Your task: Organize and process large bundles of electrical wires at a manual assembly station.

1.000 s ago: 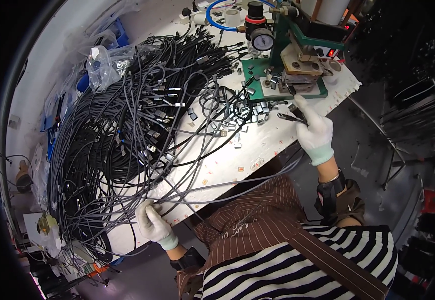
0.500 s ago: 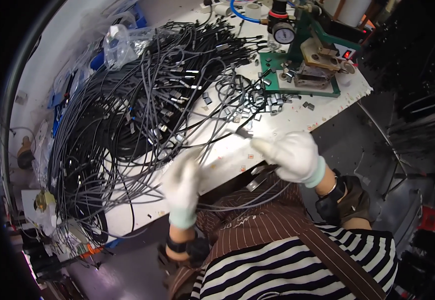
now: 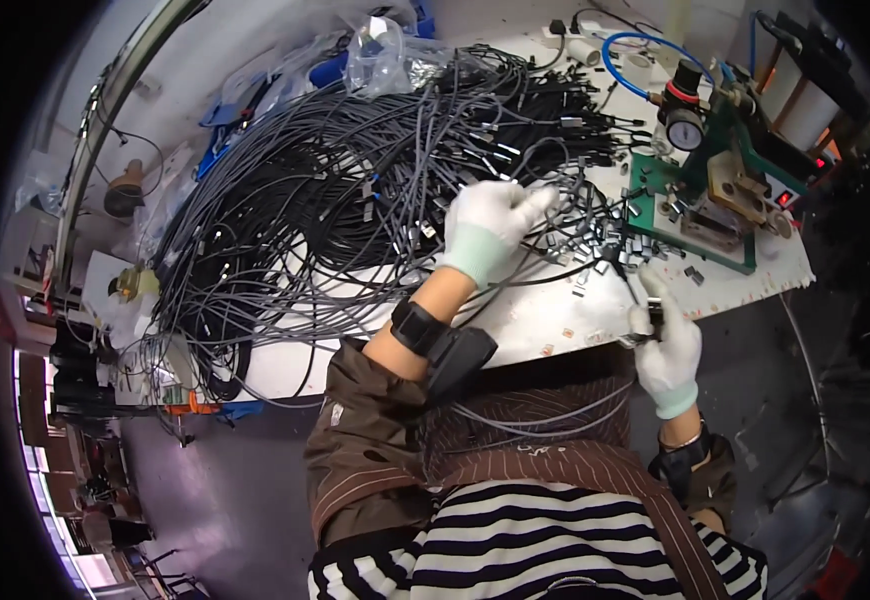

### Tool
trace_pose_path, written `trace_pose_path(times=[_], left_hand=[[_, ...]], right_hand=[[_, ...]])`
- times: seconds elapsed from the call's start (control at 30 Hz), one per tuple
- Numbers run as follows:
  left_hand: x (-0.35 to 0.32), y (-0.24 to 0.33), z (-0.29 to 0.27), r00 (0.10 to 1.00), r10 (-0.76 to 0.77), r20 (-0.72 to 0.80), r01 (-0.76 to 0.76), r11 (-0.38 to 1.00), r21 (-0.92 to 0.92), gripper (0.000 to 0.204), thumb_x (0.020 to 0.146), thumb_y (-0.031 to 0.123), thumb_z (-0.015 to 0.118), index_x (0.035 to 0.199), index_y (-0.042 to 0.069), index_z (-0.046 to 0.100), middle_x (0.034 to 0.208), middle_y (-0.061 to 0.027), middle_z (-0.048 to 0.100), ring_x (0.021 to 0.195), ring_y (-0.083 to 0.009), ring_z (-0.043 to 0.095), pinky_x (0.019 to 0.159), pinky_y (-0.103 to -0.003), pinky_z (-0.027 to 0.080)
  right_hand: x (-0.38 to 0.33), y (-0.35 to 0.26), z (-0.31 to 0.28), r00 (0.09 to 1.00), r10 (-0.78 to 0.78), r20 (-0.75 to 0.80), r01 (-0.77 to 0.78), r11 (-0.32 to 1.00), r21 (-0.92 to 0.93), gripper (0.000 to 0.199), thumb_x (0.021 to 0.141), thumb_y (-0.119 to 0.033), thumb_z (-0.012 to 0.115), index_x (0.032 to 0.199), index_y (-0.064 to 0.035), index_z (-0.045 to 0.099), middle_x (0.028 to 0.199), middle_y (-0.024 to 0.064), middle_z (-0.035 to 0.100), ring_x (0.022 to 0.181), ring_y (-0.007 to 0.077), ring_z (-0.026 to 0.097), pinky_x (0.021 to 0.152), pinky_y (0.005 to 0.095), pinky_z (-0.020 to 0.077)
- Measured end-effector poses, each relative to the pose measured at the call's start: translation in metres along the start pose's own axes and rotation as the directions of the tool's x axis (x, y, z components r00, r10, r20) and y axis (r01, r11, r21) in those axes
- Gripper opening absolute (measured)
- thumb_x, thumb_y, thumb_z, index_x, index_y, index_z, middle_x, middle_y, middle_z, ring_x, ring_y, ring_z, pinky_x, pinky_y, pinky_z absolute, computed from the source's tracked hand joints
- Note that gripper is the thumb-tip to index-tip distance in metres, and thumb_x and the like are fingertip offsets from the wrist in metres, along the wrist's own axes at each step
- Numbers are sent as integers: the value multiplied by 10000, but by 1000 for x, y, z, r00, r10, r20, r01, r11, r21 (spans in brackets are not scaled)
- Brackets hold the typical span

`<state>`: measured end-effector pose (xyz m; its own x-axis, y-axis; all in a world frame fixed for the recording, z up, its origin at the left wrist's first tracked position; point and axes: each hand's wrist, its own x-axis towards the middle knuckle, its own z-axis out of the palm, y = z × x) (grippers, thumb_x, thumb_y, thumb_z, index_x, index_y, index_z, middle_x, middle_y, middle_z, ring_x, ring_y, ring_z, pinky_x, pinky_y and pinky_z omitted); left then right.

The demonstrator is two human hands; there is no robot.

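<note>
Left gloved hand (image 3: 490, 225) has moved up from the white table (image 3: 545, 330) edge into the tangled black and grey cables (image 3: 335, 200), grip closed on strands. Right gloved hand (image 3: 667, 345), back from the green press (image 3: 720, 190), pinches a cable end.

white workbench (image 3: 545, 330), grey floor (image 3: 245, 490), dim surrounds

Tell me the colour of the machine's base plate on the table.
Green, seen in the head view: the base plate lies at the table's right end.
</note>
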<state>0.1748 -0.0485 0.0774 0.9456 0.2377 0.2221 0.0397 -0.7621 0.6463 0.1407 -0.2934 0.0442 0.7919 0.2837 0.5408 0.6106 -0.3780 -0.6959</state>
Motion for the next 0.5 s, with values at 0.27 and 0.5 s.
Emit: trace_pose_path(times=[0.27,0.5], left_hand=[[78,-57,-46,758,173,-628,140,898,416,342,793,407,603,818,70,657,770,-132,611,777,-313,609,688,-389,480],[94,-70,-85,772,161,-615,-47,979,198,293,813,307,637,871,21,663,814,-99,645,740,-231,612,703,-316,480]], right_hand=[[2,6,-12,855,496,150,-493,690,529,144,857,-105,592,933,14,563,664,-2,496,598,58,452,565,206,392],[3,16,-17,941,286,-183,-230,933,279,289,907,-129,522,647,-50,423,554,-16,434,486,47,394,467,208,327]])
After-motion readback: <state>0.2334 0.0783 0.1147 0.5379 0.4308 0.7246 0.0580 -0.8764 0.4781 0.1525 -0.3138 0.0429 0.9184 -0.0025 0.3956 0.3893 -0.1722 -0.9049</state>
